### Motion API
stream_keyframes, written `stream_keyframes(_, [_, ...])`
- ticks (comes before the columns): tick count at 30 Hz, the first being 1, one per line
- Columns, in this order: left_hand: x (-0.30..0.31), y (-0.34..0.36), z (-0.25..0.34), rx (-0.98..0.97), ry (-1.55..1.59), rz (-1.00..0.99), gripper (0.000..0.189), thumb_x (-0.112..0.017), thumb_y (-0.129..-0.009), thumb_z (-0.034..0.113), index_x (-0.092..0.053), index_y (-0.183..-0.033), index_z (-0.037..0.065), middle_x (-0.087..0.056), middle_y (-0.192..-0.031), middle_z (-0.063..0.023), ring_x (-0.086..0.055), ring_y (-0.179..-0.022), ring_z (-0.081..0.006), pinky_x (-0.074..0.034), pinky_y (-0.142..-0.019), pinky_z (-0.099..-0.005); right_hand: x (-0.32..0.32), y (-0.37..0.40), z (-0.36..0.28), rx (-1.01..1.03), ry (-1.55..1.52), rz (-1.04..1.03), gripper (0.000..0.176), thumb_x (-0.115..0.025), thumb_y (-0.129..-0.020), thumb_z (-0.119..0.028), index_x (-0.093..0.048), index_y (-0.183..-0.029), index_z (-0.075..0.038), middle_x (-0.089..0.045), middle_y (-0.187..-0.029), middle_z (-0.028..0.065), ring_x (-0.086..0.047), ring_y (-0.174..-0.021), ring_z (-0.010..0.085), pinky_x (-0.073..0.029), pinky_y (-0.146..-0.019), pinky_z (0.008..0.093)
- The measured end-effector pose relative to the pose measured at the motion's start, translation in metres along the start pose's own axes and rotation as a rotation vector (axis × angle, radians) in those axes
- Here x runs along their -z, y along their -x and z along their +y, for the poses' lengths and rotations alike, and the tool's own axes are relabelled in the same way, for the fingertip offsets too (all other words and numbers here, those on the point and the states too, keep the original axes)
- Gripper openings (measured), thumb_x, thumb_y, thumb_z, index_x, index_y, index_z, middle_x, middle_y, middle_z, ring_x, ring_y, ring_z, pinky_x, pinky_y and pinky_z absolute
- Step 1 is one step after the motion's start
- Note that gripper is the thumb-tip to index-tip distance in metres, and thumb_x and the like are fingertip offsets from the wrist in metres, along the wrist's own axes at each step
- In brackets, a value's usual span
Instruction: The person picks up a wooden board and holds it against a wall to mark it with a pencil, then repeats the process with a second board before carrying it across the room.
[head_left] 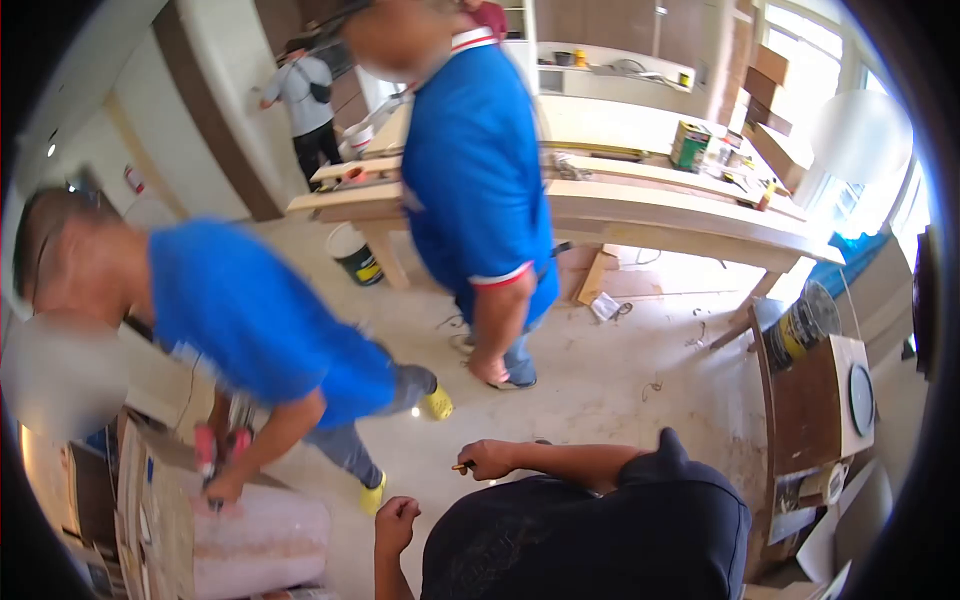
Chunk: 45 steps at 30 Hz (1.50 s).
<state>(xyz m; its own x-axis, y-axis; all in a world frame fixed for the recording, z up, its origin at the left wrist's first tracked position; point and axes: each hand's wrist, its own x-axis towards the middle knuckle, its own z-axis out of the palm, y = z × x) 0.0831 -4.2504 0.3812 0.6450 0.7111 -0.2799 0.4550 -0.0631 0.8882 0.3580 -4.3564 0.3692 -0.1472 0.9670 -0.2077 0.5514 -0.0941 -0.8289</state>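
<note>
My right hand (487, 460) reaches leftward across my dark shirt, its fingers pinched on a small yellowish piece (460, 467) that is too small to identify. My left hand (395, 520) is lower and to the left, curled into a fist with nothing showing in it. Both hands hover over the pale floor (620, 380). To their left a crouching person in a blue shirt (250, 310) presses a red power tool (215, 450) onto a white wrapped bundle (265, 540).
A standing person in a blue polo (475, 180) is just ahead of me. Behind them runs a long wooden workbench (660, 215) with a paint can (688, 145). A bucket (355, 255) sits on the floor. A brown cabinet (810, 400) is on my right. Another person (305, 95) works at the far wall.
</note>
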Motion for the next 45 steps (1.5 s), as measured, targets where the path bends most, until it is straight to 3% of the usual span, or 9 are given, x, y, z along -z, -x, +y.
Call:
stream_keyframes(6, [-0.074, -0.094, 0.043, 0.017, 0.025, -0.057, 0.017, -0.061, -0.087, 0.014, -0.062, -0.088, -0.002, -0.067, -0.076, -0.0089, -0.063, -0.071, -0.0130, -0.049, -0.068, -0.0261, 0.080, 0.051, 0.068, -0.155, -0.094, 0.221, 0.022, -0.055, -0.069, -0.009, -0.064, -0.088, -0.006, -0.062, -0.090, 0.0145, -0.060, -0.082, 0.0288, -0.047, -0.073, 0.0381])
stream_keyframes(14, [-0.206, -0.181, 0.127, -0.130, -0.140, -0.405, 0.020, -0.064, -0.085, 0.018, -0.065, -0.087, -0.002, -0.067, -0.073, -0.0074, -0.062, -0.067, -0.0111, -0.049, -0.064, -0.0252, 0.172, 0.129, 0.150, -0.238, -0.097, 0.591, 0.021, -0.054, -0.068, -0.008, -0.064, -0.086, -0.004, -0.061, -0.083, 0.0139, -0.059, -0.079, 0.0282, -0.047, -0.072, 0.0371])
stream_keyframes(18, [-0.229, -0.207, 0.149, -0.194, -0.387, -0.492, 0.023, -0.064, -0.083, 0.024, -0.067, -0.088, 0.001, -0.068, -0.075, -0.0114, -0.065, -0.070, -0.0188, -0.050, -0.065, -0.0309, 0.196, 0.164, 0.165, -0.359, -0.208, 0.748, 0.022, -0.055, -0.069, -0.009, -0.064, -0.088, -0.004, -0.061, -0.081, 0.0126, -0.059, -0.077, 0.0262, -0.048, -0.071, 0.0357])
stream_keyframes(19, [-0.232, -0.211, 0.152, -0.229, -0.419, -0.505, 0.026, -0.064, -0.083, 0.027, -0.067, -0.090, 0.003, -0.067, -0.078, -0.0142, -0.066, -0.074, -0.0251, -0.051, -0.068, -0.0343, 0.197, 0.168, 0.167, -0.403, -0.254, 0.763, 0.022, -0.055, -0.069, -0.009, -0.065, -0.088, -0.004, -0.062, -0.081, 0.0123, -0.059, -0.076, 0.0255, -0.048, -0.070, 0.0355])
stream_keyframes(25, [-0.234, -0.244, 0.166, -0.331, -0.565, -0.573, 0.027, -0.061, -0.084, 0.030, -0.066, -0.090, 0.004, -0.067, -0.086, -0.0162, -0.064, -0.081, -0.0342, -0.050, -0.073, -0.0389, 0.192, 0.147, 0.170, -0.479, -0.365, 0.693, 0.022, -0.058, -0.070, -0.013, -0.065, -0.090, -0.005, -0.064, -0.081, 0.0123, -0.061, -0.076, 0.0242, -0.048, -0.071, 0.0348])
stream_keyframes(33, [-0.188, -0.316, 0.155, -0.420, -0.863, -0.799, 0.026, -0.056, -0.083, 0.029, -0.063, -0.096, 0.008, -0.064, -0.096, -0.0160, -0.060, -0.094, -0.0346, -0.048, -0.079, -0.0441, 0.224, 0.081, 0.153, -0.378, -0.301, 0.541, 0.024, -0.058, -0.084, -0.026, -0.065, -0.095, -0.005, -0.065, -0.086, 0.0128, -0.062, -0.079, 0.0264, -0.048, -0.073, 0.0359])
stream_keyframes(38, [-0.178, -0.351, 0.114, -0.463, -0.773, -0.829, 0.026, -0.049, -0.083, 0.031, -0.060, -0.094, 0.010, -0.062, -0.094, -0.0171, -0.060, -0.093, -0.0358, -0.047, -0.078, -0.0463, 0.264, 0.055, 0.184, -0.408, -0.213, 0.746, 0.022, -0.060, -0.082, -0.023, -0.065, -0.096, -0.007, -0.066, -0.088, 0.0134, -0.064, -0.082, 0.0265, -0.050, -0.076, 0.0355])
stream_keyframes(41, [-0.184, -0.368, 0.132, -0.415, -0.918, -0.810, 0.025, -0.051, -0.083, 0.031, -0.059, -0.091, 0.009, -0.062, -0.093, -0.0172, -0.060, -0.092, -0.0358, -0.047, -0.076, -0.0472, 0.289, 0.049, 0.181, -0.481, -0.332, 0.783, 0.023, -0.063, -0.080, -0.019, -0.065, -0.098, -0.004, -0.066, -0.086, 0.0110, -0.063, -0.080, 0.0198, -0.050, -0.075, 0.0326])
stream_keyframes(45, [-0.188, -0.399, 0.144, -0.463, -0.803, -0.698, 0.023, -0.054, -0.083, 0.029, -0.058, -0.089, 0.007, -0.063, -0.091, -0.0172, -0.060, -0.089, -0.0366, -0.047, -0.074, -0.0475, 0.319, 0.040, 0.202, -0.518, -0.386, 0.766, 0.021, -0.064, -0.080, -0.018, -0.066, -0.095, -0.002, -0.064, -0.077, 0.0067, -0.059, -0.069, 0.0125, -0.049, -0.065, 0.0295])
